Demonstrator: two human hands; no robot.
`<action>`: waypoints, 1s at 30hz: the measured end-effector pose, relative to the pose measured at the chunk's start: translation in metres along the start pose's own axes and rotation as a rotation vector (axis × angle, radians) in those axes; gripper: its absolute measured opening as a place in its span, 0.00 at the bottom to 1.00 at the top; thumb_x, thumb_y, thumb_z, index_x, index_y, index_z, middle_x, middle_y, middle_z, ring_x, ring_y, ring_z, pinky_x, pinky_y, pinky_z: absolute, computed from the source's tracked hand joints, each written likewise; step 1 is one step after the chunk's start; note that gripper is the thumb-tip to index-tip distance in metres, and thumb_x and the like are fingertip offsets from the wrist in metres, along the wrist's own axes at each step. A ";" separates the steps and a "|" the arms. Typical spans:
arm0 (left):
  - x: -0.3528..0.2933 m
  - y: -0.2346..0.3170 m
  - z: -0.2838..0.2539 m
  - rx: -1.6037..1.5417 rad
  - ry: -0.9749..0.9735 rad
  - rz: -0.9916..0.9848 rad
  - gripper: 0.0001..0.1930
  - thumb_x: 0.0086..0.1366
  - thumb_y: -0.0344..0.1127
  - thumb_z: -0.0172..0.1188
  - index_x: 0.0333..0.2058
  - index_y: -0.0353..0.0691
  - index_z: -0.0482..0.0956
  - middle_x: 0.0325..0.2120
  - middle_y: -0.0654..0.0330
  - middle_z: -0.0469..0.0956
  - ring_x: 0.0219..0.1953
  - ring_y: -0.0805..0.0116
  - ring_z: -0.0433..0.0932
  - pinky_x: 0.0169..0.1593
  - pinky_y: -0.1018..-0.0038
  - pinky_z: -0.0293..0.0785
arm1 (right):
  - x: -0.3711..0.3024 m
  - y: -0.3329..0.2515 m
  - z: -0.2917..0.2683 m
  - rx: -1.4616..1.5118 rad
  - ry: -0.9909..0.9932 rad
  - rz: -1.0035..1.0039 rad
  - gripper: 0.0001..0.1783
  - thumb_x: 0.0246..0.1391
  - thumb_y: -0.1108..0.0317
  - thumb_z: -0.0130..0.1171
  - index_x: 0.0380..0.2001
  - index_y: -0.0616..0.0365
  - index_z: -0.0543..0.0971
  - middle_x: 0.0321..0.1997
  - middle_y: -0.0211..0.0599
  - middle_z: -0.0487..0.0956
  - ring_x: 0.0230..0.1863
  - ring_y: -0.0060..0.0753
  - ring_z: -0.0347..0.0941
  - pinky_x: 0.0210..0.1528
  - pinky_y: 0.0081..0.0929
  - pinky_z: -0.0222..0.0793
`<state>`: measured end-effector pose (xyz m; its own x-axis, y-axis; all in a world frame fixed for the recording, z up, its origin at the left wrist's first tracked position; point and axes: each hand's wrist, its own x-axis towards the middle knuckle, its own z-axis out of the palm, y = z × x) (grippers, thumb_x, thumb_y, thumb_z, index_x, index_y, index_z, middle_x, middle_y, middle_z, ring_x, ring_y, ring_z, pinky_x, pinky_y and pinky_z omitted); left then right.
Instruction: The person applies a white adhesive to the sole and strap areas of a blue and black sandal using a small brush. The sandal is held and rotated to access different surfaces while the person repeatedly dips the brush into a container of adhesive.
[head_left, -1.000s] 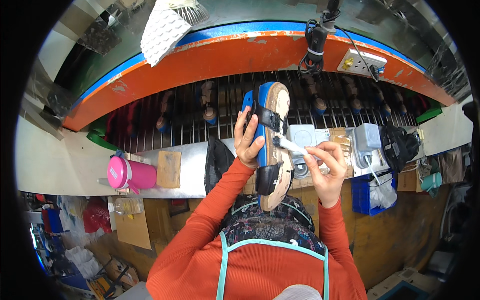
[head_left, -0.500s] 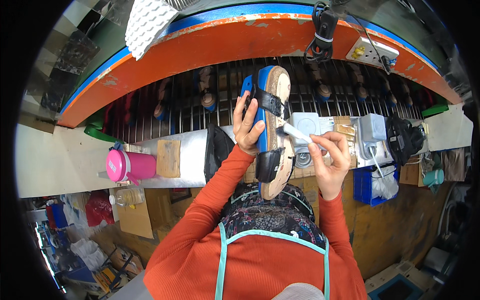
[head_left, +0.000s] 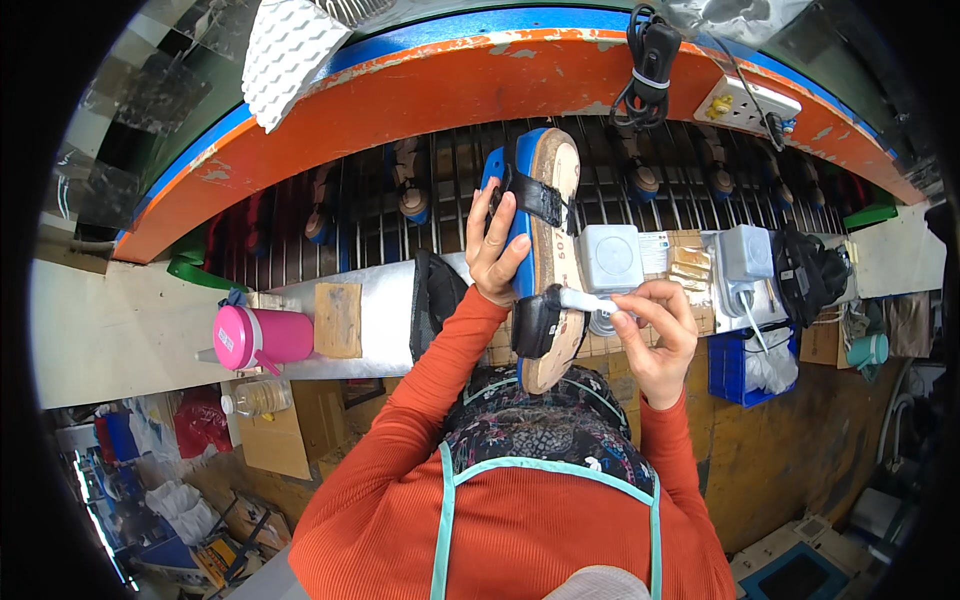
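Observation:
My left hand (head_left: 493, 255) grips a sandal upper on a blue shoe last (head_left: 541, 262) from its left side, fingers spread along the edge. The sandal stands nearly upright before me, its cork-edged, cream-coloured bottom turned to the right. Two black straps wrap over that bottom, the far strap (head_left: 537, 203) and the near strap (head_left: 535, 325). Between thumb and fingers, my right hand (head_left: 660, 340) pinches a slim white-handled brush (head_left: 588, 301). Its tip meets the upper edge of the near strap; the bristles are hard to make out.
Behind the sandal runs a rack of metal rollers (head_left: 375, 235) carrying several other lasted sandals, under an orange board (head_left: 440, 95). On the metal ledge are a pink jug (head_left: 285, 333), a black mesh piece (head_left: 437, 300) and grey-white containers (head_left: 612, 258). A blue basket (head_left: 735, 372) hangs lower right.
My right hand has brought the brush nearer to me, from the middle of the bottom down to the near strap. My left hand and the sandal have barely moved.

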<state>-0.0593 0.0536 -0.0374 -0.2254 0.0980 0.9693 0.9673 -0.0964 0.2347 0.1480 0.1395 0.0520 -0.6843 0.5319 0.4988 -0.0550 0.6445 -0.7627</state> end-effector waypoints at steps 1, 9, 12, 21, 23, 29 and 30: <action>0.000 0.001 0.000 -0.006 0.011 -0.002 0.23 0.58 0.37 0.65 0.51 0.56 0.67 0.58 0.48 0.69 0.58 0.33 0.67 0.61 0.39 0.57 | 0.000 0.000 0.002 0.058 0.023 0.033 0.09 0.45 0.74 0.68 0.33 0.59 0.85 0.33 0.32 0.74 0.30 0.23 0.68 0.30 0.20 0.65; -0.001 0.011 -0.002 0.142 -0.021 -0.060 0.29 0.61 0.43 0.63 0.58 0.56 0.61 0.60 0.42 0.66 0.59 0.36 0.67 0.63 0.39 0.49 | -0.014 -0.009 0.014 0.142 0.135 0.296 0.07 0.51 0.74 0.65 0.35 0.62 0.84 0.32 0.31 0.73 0.30 0.19 0.67 0.29 0.17 0.63; -0.002 0.010 -0.005 0.240 -0.059 -0.018 0.36 0.59 0.46 0.65 0.61 0.49 0.57 0.58 0.35 0.65 0.59 0.36 0.67 0.61 0.38 0.54 | -0.023 -0.016 0.010 0.253 0.102 0.359 0.07 0.51 0.74 0.65 0.35 0.63 0.84 0.33 0.30 0.73 0.30 0.18 0.67 0.29 0.15 0.63; -0.003 0.015 -0.005 0.179 -0.040 -0.060 0.25 0.62 0.43 0.61 0.56 0.55 0.64 0.59 0.41 0.66 0.59 0.36 0.66 0.63 0.40 0.52 | -0.018 -0.024 0.011 0.171 0.122 0.295 0.08 0.50 0.73 0.66 0.36 0.61 0.84 0.33 0.31 0.73 0.31 0.19 0.69 0.29 0.16 0.64; -0.002 0.016 -0.006 0.137 -0.019 -0.084 0.21 0.62 0.42 0.60 0.54 0.58 0.67 0.60 0.45 0.67 0.60 0.36 0.66 0.63 0.40 0.51 | -0.014 -0.023 0.012 0.111 0.126 0.244 0.08 0.50 0.73 0.66 0.36 0.61 0.84 0.33 0.31 0.73 0.30 0.20 0.69 0.28 0.16 0.65; 0.003 0.016 -0.008 0.123 -0.022 -0.076 0.22 0.61 0.42 0.62 0.54 0.60 0.68 0.59 0.47 0.68 0.60 0.36 0.66 0.63 0.41 0.52 | -0.003 -0.017 0.011 -0.026 0.141 0.118 0.08 0.49 0.74 0.66 0.36 0.62 0.84 0.34 0.32 0.73 0.31 0.20 0.68 0.29 0.17 0.64; 0.004 0.016 -0.009 0.123 -0.021 -0.079 0.22 0.61 0.41 0.62 0.53 0.60 0.68 0.59 0.47 0.68 0.60 0.36 0.66 0.63 0.41 0.52 | -0.002 -0.016 0.009 -0.051 0.131 0.089 0.08 0.50 0.75 0.65 0.36 0.63 0.83 0.35 0.33 0.72 0.33 0.20 0.67 0.30 0.16 0.64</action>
<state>-0.0459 0.0435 -0.0295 -0.3000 0.1217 0.9461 0.9539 0.0341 0.2981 0.1433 0.1229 0.0597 -0.5843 0.6527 0.4823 0.0404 0.6169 -0.7860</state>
